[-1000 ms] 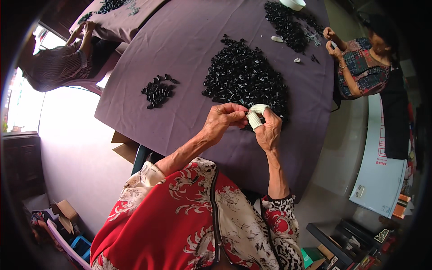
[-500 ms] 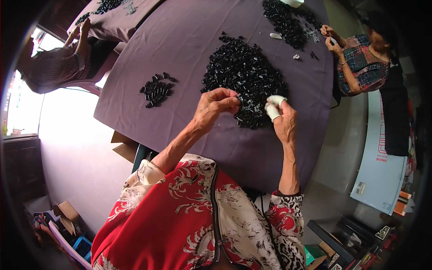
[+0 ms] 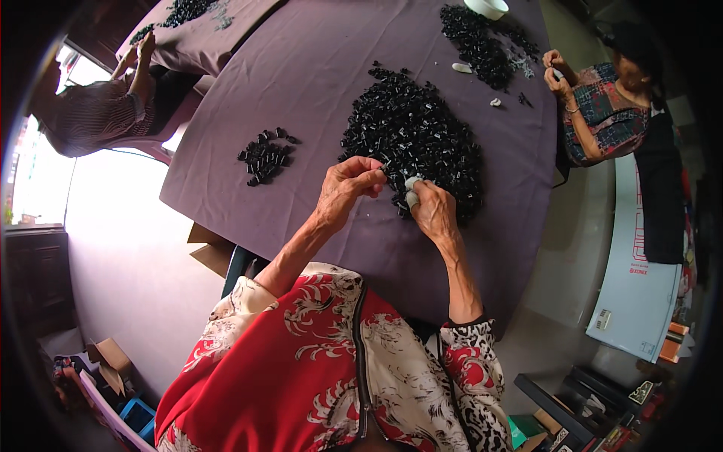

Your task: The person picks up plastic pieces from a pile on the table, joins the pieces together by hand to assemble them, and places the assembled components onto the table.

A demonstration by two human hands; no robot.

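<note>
a person's left hand (image 3: 350, 188) and right hand (image 3: 434, 212), the latter wearing pale finger covers (image 3: 411, 199), pinch closed just apart near the middle of the frame, though whether either grips a piece is too small to tell. the heap (image 3: 413, 124) of black pieces lies at their fingertips on a purple cloth (image 3: 316, 83), a small cluster (image 3: 265, 158) at centre left. at upper right, a co-worker (image 3: 611, 117) sits near a second heap (image 3: 476, 47) and a white bowl (image 3: 488, 8).
</note>
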